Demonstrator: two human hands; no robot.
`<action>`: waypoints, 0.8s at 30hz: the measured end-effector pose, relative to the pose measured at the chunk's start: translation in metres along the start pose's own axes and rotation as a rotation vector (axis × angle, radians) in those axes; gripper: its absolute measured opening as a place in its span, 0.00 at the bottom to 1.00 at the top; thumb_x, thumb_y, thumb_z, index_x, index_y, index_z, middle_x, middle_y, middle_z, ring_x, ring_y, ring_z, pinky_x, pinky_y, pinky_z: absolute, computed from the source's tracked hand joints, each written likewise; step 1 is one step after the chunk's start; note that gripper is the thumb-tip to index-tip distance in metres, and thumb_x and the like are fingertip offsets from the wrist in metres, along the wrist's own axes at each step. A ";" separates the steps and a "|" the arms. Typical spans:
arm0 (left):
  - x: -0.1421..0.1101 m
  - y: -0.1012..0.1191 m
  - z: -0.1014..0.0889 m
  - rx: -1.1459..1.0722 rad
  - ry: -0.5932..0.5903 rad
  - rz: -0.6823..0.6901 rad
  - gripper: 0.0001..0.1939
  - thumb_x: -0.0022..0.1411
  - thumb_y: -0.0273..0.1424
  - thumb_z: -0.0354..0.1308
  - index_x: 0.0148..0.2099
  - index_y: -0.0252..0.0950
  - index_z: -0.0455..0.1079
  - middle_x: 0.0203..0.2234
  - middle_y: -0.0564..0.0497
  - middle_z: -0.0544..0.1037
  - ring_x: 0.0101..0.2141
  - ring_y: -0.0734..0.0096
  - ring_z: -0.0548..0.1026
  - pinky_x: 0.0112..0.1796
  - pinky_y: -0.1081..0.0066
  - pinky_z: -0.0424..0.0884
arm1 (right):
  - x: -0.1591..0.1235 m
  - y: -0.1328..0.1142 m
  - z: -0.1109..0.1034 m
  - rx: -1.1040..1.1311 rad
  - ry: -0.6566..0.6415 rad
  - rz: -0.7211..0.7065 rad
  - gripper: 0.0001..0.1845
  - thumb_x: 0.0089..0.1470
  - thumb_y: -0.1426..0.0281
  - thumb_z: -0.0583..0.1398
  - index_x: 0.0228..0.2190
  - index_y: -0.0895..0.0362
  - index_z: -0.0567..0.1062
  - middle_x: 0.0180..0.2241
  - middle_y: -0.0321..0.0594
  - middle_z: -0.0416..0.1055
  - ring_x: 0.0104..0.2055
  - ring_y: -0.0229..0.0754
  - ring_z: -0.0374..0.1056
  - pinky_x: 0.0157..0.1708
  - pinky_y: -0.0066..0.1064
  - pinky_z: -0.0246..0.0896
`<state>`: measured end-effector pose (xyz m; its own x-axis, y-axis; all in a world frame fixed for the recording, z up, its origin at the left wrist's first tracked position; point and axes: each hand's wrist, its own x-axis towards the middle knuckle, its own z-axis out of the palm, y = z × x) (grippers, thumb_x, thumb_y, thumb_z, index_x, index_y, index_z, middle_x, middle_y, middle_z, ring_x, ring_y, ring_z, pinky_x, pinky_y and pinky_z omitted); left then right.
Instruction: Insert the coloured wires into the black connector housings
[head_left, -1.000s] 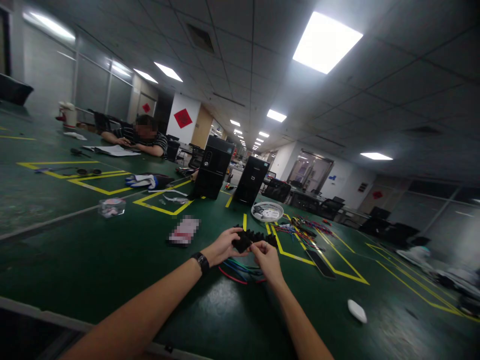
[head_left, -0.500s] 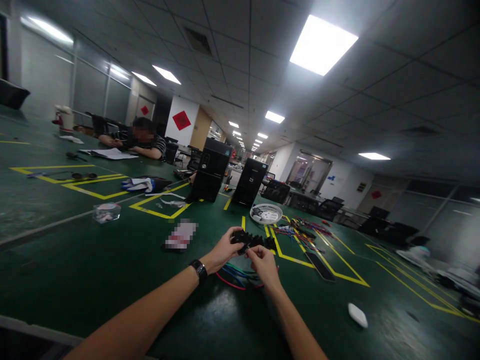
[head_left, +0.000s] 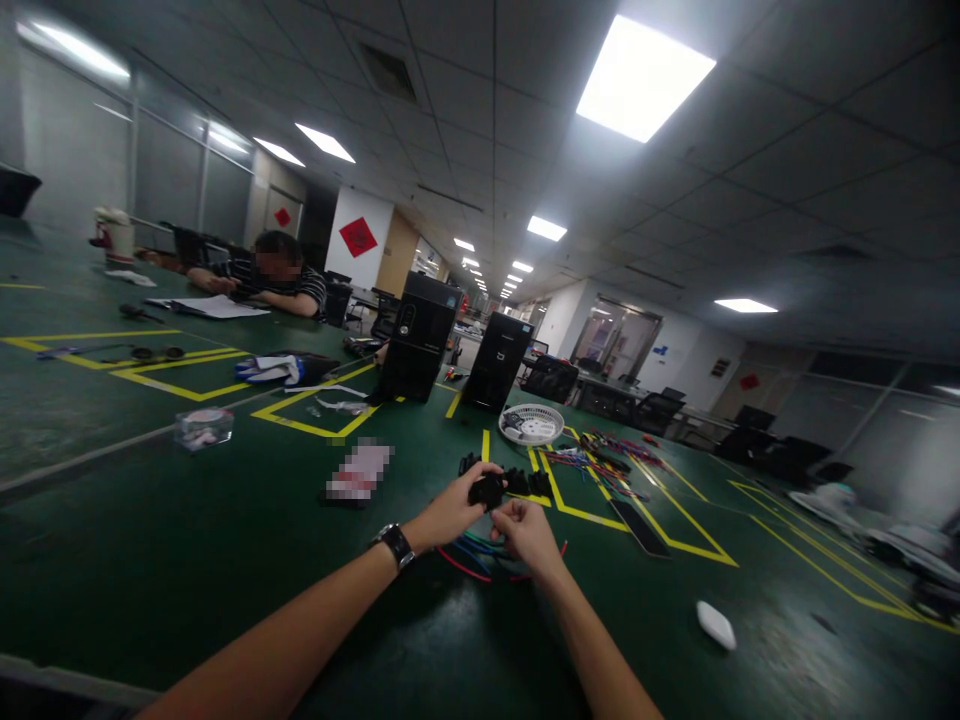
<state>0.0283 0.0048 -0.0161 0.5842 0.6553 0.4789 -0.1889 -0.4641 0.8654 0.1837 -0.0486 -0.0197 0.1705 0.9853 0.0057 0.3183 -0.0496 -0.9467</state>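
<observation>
My left hand [head_left: 450,511], with a black watch on the wrist, pinches a small black part [head_left: 487,491] above the green table [head_left: 187,540]. My right hand [head_left: 527,532] is closed close beside it, its fingertips at the same part. Under both hands lies a bundle of red, blue and green cables [head_left: 480,556]. Several more black parts [head_left: 525,482] lie just beyond my hands.
Two black computer towers [head_left: 420,340] stand at the middle back, a white round basket [head_left: 533,424] beside them. Coloured cables [head_left: 600,460] and a dark flat bar [head_left: 639,528] lie to the right, a small white object [head_left: 714,623] nearer. Another person [head_left: 274,275] sits far left.
My hands have stayed together over the cables, working the black part; the view has shifted slightly and my hands sit a little lower.
</observation>
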 end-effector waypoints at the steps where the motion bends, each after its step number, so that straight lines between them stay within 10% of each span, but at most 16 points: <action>1: 0.000 0.000 0.001 -0.011 -0.003 0.006 0.26 0.53 0.18 0.51 0.54 0.37 0.61 0.47 0.46 0.74 0.49 0.66 0.72 0.51 0.65 0.64 | -0.001 0.000 0.000 0.002 -0.003 -0.001 0.13 0.42 0.61 0.62 0.23 0.56 0.65 0.15 0.31 0.69 0.09 0.28 0.47 0.11 0.23 0.38; 15: 0.005 -0.030 0.001 -0.111 0.142 -0.018 0.25 0.55 0.26 0.59 0.56 0.35 0.63 0.48 0.43 0.74 0.49 0.63 0.72 0.53 0.60 0.64 | 0.000 0.004 0.002 -0.514 0.117 -0.363 0.19 0.56 0.62 0.54 0.18 0.57 0.73 0.17 0.36 0.66 0.22 0.38 0.61 0.25 0.27 0.48; 20: 0.012 -0.026 -0.026 -0.384 0.502 -0.210 0.23 0.55 0.22 0.59 0.54 0.34 0.62 0.44 0.42 0.75 0.40 0.66 0.76 0.48 0.60 0.70 | -0.010 -0.020 -0.025 -0.261 -0.071 -0.349 0.22 0.57 0.56 0.52 0.22 0.57 0.72 0.14 0.30 0.55 0.17 0.34 0.50 0.19 0.26 0.42; 24: 0.014 -0.027 -0.060 -0.532 0.680 -0.276 0.24 0.59 0.21 0.56 0.56 0.35 0.56 0.39 0.44 0.75 0.32 0.72 0.78 0.40 0.64 0.74 | -0.012 -0.026 -0.037 -0.214 0.105 -0.391 0.24 0.59 0.54 0.49 0.28 0.58 0.74 0.15 0.30 0.57 0.17 0.34 0.50 0.19 0.26 0.43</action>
<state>-0.0058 0.0624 -0.0243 0.1030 0.9913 0.0816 -0.5498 -0.0116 0.8352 0.2075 -0.0655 0.0169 0.0894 0.9156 0.3920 0.5612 0.2789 -0.7793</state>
